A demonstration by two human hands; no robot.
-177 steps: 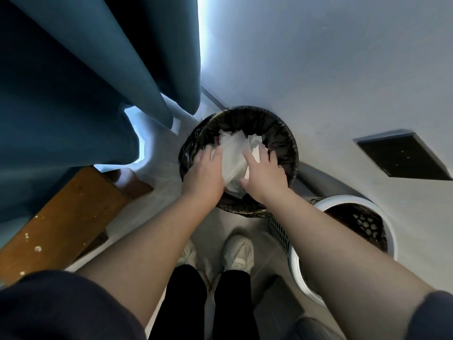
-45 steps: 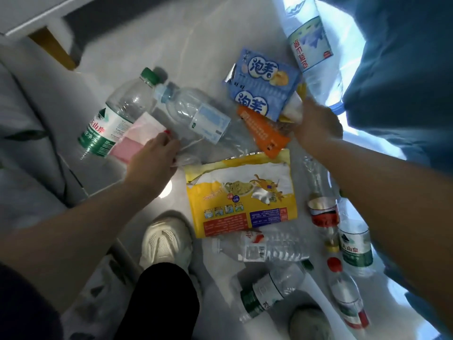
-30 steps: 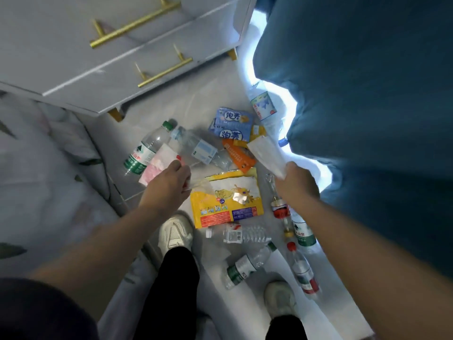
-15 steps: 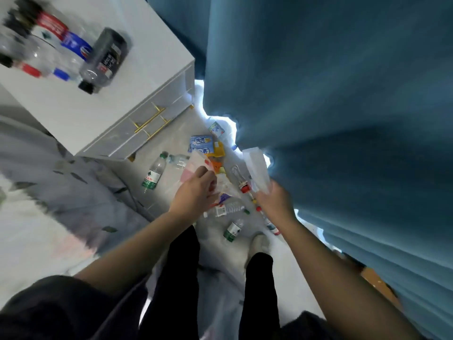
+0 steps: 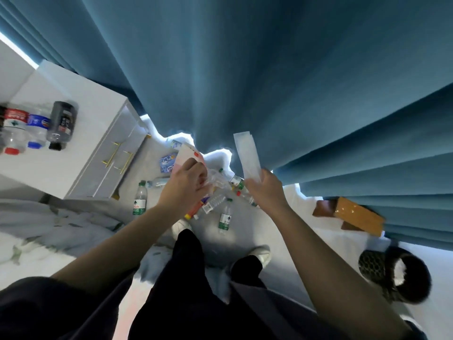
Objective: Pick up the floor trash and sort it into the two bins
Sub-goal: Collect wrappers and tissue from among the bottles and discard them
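Head camera (wide-angle) looks steeply down from standing height.

You face a teal curtain [image 5: 269, 69]. You hold a pink-and-white wrapper [image 5: 187, 153] and a pale white wrapper [image 5: 246, 155]. Below lie a green-labelled bottle [image 5: 139, 203], a blue snack packet [image 5: 167, 161] and a black honeycomb-mesh bin [image 5: 371, 266].

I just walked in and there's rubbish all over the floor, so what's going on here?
A person is clearing up. The left hand holds a pink wrapper with clear plastic; the right hand holds a long pale wrapper. Bottles lie on the floor, and a dark bin stands to the right.
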